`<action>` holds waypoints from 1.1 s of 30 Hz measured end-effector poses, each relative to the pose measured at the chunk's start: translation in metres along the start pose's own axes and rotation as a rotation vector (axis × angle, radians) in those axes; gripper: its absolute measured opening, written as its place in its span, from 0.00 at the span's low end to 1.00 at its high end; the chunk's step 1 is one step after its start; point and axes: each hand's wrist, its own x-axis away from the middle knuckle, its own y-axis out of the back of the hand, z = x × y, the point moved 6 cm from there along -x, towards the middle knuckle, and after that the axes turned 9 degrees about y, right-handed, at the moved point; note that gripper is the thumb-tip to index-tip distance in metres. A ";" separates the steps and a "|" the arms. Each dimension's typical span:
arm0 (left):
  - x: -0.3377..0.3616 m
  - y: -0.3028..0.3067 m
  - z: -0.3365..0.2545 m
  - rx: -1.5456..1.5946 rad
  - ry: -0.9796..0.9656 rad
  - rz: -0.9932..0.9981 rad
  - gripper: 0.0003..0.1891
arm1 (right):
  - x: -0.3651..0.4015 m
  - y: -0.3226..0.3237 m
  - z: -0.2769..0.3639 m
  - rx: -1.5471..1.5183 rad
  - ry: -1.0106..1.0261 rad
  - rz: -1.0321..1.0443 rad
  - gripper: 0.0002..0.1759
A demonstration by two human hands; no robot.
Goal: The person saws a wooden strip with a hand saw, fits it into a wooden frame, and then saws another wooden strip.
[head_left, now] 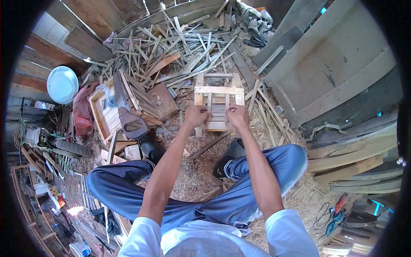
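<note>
A small frame of pale wood [219,90], like a low stool or crate with crosspieces and slats, stands on the floor in front of my feet. My left hand [197,116] is at its near left side, fingers curled around a narrow upright slat [209,100]. On the opposite side, my right hand [238,116] pinches a second narrow slat [227,100]. Both slats lean across the inside of the frame, and my fingers partly hide their lower ends. Between my hands, several thin crossbars show within the frame.
A handsaw [125,116] with a brown handle rests by my left foot, beside a shallow wooden box [97,104]. Scrap sticks [192,55] pile up beyond the frame. Large panels [334,60] lean at the right, above stacked curved boards [355,147]. Shavings [184,173] cover the floor.
</note>
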 end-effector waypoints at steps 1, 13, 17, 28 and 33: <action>-0.001 0.000 0.001 -0.044 0.042 0.018 0.13 | -0.001 0.000 0.001 -0.012 0.005 -0.005 0.19; 0.001 0.000 0.000 -0.059 0.069 -0.059 0.17 | 0.010 0.011 0.018 0.054 -0.068 0.038 0.15; 0.008 0.004 -0.009 -0.122 0.106 -0.078 0.18 | 0.004 0.001 0.009 0.035 -0.042 0.033 0.15; -0.008 -0.005 0.007 -0.196 -0.002 -0.155 0.20 | 0.007 0.004 0.017 0.083 -0.011 -0.012 0.15; -0.011 -0.009 0.011 -0.253 0.082 -0.105 0.21 | 0.007 0.004 0.016 0.076 -0.014 -0.017 0.15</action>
